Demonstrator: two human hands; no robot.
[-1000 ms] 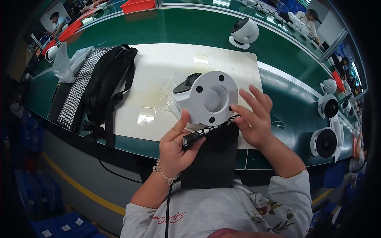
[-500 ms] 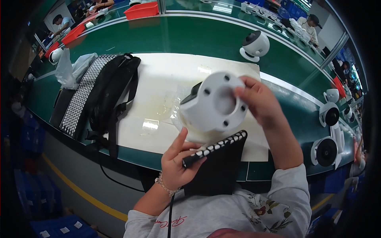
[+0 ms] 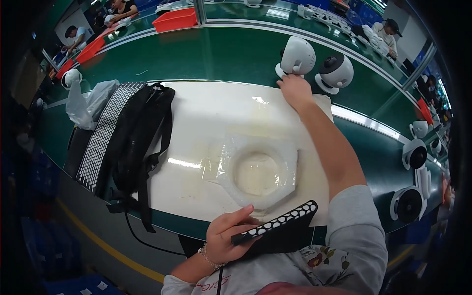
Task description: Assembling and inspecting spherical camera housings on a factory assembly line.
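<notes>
At the far side of the bench, my right hand (image 3: 296, 92) is at the base of a white ball-shaped camera (image 3: 299, 55), its fingers closed at the lower edge. That camera stands upright with its black front turned left. Close beside it on the right is a second white camera (image 3: 336, 71) with a black front. My left hand (image 3: 227, 238) is near the bench's front edge, thumb stretched out. Its other fingers partly go behind a black panel (image 3: 278, 223) with a white-dotted edge. Beyond that hand lies a plastic-wrapped white foam ring (image 3: 222, 179), its round opening facing up.
A white board (image 3: 191, 118) covers the bench middle. On its left lie a black strapped bag (image 3: 140, 132) and a clear plastic bag (image 3: 81, 110). More cameras (image 3: 408, 204) stand at the right edge. A red tray (image 3: 174, 18) sits beyond the metal rail; people work farther off.
My right hand has carried the white camera from over the foam ring to the far side, setting it beside the other camera. The foam ring is now uncovered. My left hand is lower in view.
</notes>
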